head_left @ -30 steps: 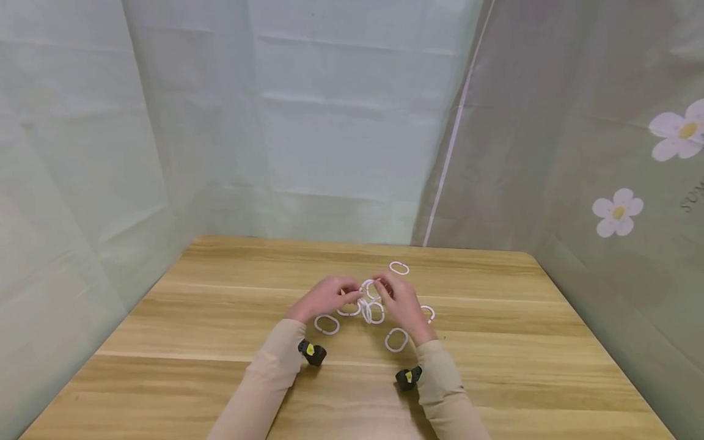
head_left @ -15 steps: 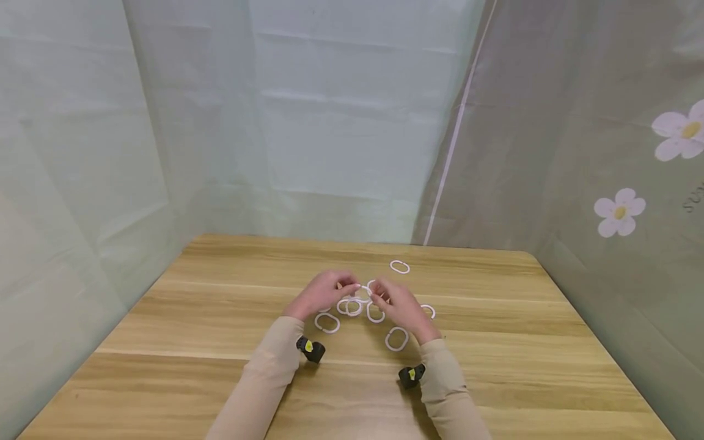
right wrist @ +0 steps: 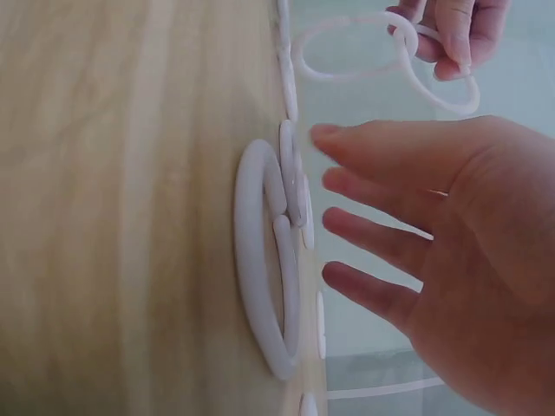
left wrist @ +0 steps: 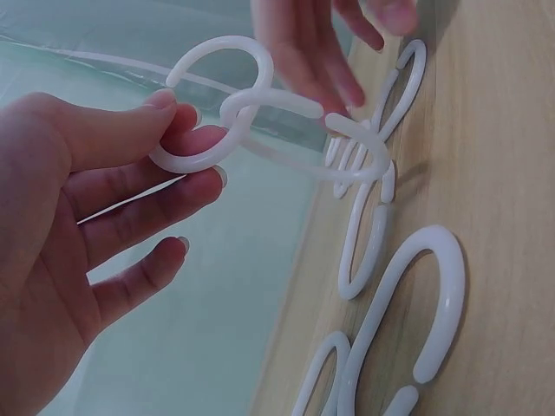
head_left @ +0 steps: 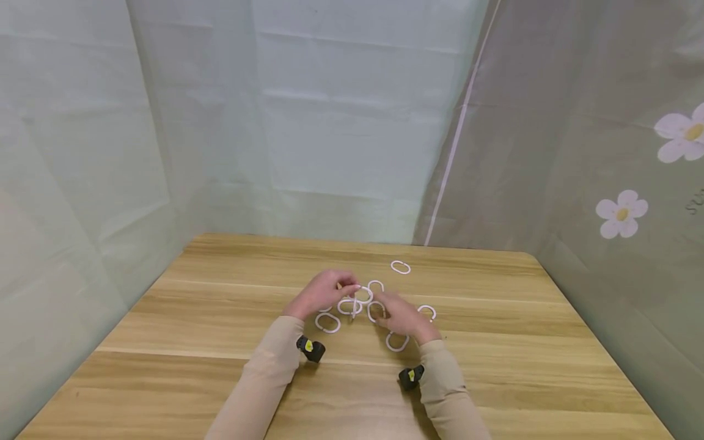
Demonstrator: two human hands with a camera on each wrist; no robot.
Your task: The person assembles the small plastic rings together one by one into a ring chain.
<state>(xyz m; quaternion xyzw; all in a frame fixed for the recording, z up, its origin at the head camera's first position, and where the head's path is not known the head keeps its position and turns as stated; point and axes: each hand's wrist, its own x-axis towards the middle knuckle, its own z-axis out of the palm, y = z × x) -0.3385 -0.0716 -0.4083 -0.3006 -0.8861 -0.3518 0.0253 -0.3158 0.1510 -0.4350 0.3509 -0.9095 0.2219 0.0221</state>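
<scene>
My left hand [head_left: 328, 290] is raised over the table and pinches a white plastic open ring link [left wrist: 265, 66] between thumb and fingers. Hooked through it hangs a second white link [left wrist: 286, 102], its gap showing in the left wrist view. The right hand [head_left: 404, 315] holds nothing; its fingers are extended and apart in the right wrist view. It hovers just right of the linked pair, close to a loose link [head_left: 370, 313] on the tabletop. Nearer the right wrist camera, another gapped link [right wrist: 251, 251] lies on the wood.
Several loose white links lie around the hands on the wooden table [head_left: 220, 342]: one at the back [head_left: 400, 267], one at the left [head_left: 327, 322], one at the right [head_left: 426, 311], and one at the front [head_left: 397, 342]. Fabric curtains [head_left: 352, 122] enclose the table.
The right hand has let go of the links and moved down toward the tabletop. The left hand stays nearly in place, with the second link now dangling from the one it holds.
</scene>
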